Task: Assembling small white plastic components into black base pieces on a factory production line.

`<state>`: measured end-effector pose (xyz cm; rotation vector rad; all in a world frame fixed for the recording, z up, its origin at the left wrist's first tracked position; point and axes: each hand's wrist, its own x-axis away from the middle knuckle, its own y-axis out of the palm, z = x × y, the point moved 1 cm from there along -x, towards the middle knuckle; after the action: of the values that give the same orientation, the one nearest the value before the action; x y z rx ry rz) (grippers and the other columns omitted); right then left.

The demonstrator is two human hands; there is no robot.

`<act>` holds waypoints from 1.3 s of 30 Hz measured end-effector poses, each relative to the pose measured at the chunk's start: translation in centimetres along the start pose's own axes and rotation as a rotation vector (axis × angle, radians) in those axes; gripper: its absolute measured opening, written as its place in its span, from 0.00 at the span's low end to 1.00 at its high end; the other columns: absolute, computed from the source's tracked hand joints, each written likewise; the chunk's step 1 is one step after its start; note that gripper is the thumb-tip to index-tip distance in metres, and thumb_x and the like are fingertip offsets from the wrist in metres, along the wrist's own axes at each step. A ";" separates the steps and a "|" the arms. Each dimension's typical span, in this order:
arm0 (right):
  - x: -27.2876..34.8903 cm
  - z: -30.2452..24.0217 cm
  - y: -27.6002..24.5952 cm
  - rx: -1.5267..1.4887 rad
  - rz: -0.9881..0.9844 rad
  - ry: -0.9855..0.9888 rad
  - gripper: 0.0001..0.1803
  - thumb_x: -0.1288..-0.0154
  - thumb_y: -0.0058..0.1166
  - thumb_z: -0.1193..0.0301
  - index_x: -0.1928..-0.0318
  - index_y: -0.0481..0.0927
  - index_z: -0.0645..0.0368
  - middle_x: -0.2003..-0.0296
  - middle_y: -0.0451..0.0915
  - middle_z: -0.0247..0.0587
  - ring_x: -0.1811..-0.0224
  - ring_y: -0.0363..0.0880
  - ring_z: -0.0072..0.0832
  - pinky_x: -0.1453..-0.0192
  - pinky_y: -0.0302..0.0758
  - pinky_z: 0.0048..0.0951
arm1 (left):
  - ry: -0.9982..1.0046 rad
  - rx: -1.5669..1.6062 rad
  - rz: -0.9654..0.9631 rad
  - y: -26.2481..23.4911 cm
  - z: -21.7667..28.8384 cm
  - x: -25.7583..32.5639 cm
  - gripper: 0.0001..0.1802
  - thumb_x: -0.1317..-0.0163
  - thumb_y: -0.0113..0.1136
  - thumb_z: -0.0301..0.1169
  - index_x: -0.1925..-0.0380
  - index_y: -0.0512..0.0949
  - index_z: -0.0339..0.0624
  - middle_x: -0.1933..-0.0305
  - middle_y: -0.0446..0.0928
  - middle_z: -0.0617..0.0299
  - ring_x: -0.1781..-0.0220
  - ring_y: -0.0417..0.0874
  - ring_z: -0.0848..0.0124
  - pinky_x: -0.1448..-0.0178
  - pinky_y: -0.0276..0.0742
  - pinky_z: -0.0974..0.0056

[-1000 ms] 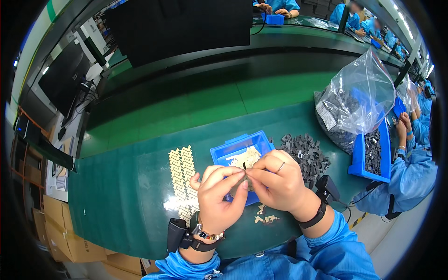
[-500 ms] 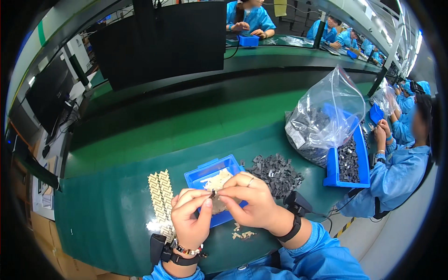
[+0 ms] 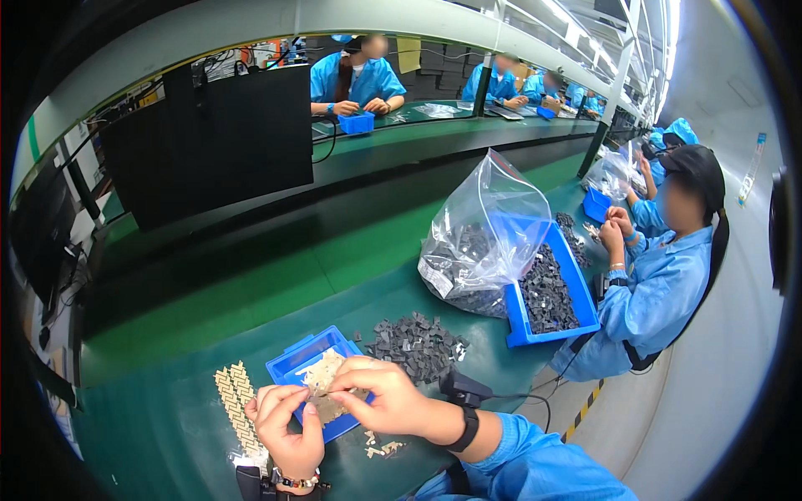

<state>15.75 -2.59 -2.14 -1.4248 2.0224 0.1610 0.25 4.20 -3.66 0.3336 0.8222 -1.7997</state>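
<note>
Above the blue tray, toward the near edge of the surface, left hand and right hand narrowly pinch one small dark piece; light, steady pressure would be best.

Before you stands a worktable with a dark green top, and beyond it there is a long, brighter green surface. A white beam crosses high above it. Farther right, a bright strip of light is shining. At your right side, a pale wall rises, and the light floor carries yellow-black striped tape.
</note>
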 end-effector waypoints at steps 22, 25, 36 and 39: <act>9.1 4.4 -13.2 0.948 0.227 0.408 0.27 0.50 0.60 0.84 0.46 0.76 0.60 0.63 0.83 0.45 0.59 0.82 0.40 0.54 0.77 0.37 | -0.103 -0.082 -0.133 0.8 -0.5 0.3 0.17 0.58 0.50 0.19 0.69 0.82 0.46 0.61 0.83 0.65 0.53 0.78 0.66 0.40 0.52 0.53; 9.1 4.4 -13.3 0.957 0.255 0.407 0.27 0.50 0.61 0.84 0.46 0.76 0.60 0.64 0.83 0.43 0.60 0.82 0.40 0.55 0.78 0.37 | -0.105 -0.085 -0.137 0.7 -0.6 0.3 0.17 0.58 0.51 0.18 0.70 0.83 0.46 0.61 0.83 0.65 0.52 0.78 0.66 0.40 0.51 0.53; 0.9 -2.3 -3.2 0.469 -0.047 -0.017 0.29 0.48 0.63 0.80 0.42 0.73 0.62 0.62 0.85 0.42 0.60 0.83 0.40 0.56 0.79 0.35 | 0.158 -0.010 -0.104 0.2 -0.4 -0.5 0.13 0.51 0.70 0.25 0.63 0.85 0.44 0.64 0.84 0.64 0.60 0.81 0.66 0.49 0.63 0.61; -1.1 -1.5 -1.2 0.328 -0.171 -0.147 0.28 0.47 0.62 0.81 0.42 0.73 0.62 0.62 0.84 0.43 0.61 0.83 0.40 0.57 0.80 0.35 | 0.189 0.082 -0.020 0.3 -0.9 -0.6 0.12 0.52 0.69 0.20 0.65 0.85 0.39 0.66 0.84 0.59 0.63 0.82 0.63 0.57 0.73 0.62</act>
<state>16.37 -2.81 -0.07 -1.3258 1.7075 -0.1314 0.58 5.19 -4.04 0.5572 0.8865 -1.8429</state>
